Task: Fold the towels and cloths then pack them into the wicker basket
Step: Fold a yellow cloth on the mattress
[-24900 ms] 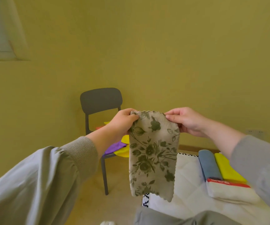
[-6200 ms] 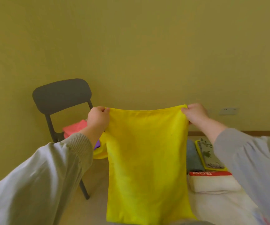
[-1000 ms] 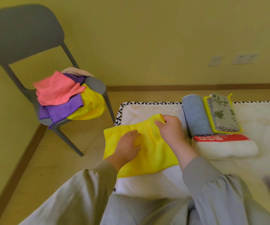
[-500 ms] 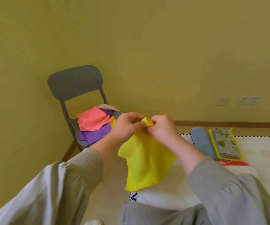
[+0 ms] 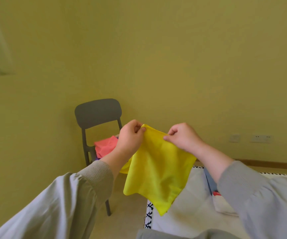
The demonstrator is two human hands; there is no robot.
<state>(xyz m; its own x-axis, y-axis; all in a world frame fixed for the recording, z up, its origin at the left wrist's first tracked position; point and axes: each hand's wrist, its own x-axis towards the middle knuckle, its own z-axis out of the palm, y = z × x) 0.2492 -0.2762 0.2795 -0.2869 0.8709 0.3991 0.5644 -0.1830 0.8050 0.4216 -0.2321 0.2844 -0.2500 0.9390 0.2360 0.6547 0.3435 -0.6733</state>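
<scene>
Hanging yellow cloth (image 5: 158, 169), left hand (image 5: 130, 137) screening pink cloth (image 5: 104, 147), grey chair (image 5: 97, 112)

- The left sleeve (image 5: 61, 204) is light grey, loose and baggy, of a smooth fabric with soft folds along its length.
- It gathers into small puckers where it meets the left cuff (image 5: 97, 171), a ribbed knit band in a slightly warmer grey-beige.
- The right sleeve (image 5: 260, 204) is the same light grey, just as roomy, with the same gathering at its end.
- The right cuff (image 5: 230, 171) is ribbed knit too and sits close on the forearm.
- The left hand (image 5: 130, 135) and right hand (image 5: 182, 137) are bare beyond the cuffs.
- A strip of creased grey fabric (image 5: 173, 234) of similar shade shows at the bottom edge; which garment it is cannot be told.
</scene>
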